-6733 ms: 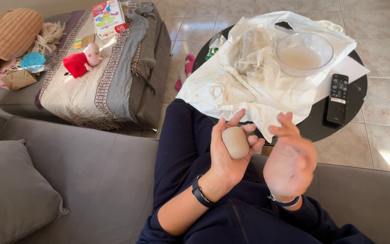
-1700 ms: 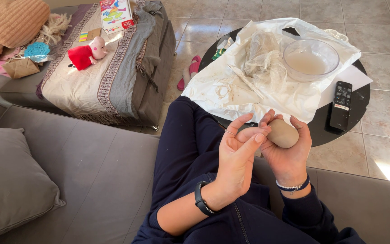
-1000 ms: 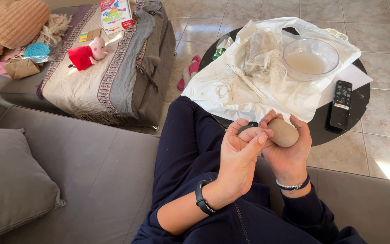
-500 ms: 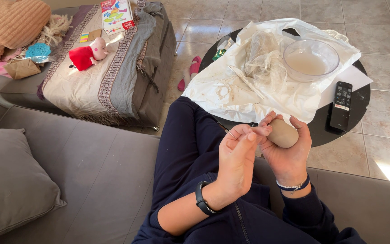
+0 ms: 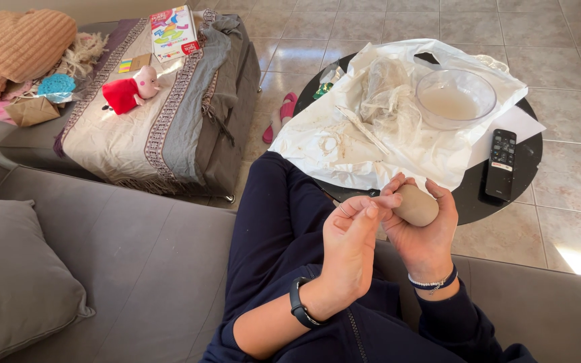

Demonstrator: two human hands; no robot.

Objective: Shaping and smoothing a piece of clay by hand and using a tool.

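the right hand (image 5: 425, 232) is wrapped around a clay lump (image 5: 415, 205) above the lap, near the round table (image 5: 529, 158). the left hand (image 5: 351, 245), fingers loosely curled, touches its side. shaping step, it seems; further smoothing calls for light fingertip pressure.

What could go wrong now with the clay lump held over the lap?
The clay lump sits in the right hand above dark trousers, so crumbs may stain them. The left hand only touches it with fingertips; a loose grip could drop it. The remote control lies near the water bowl.
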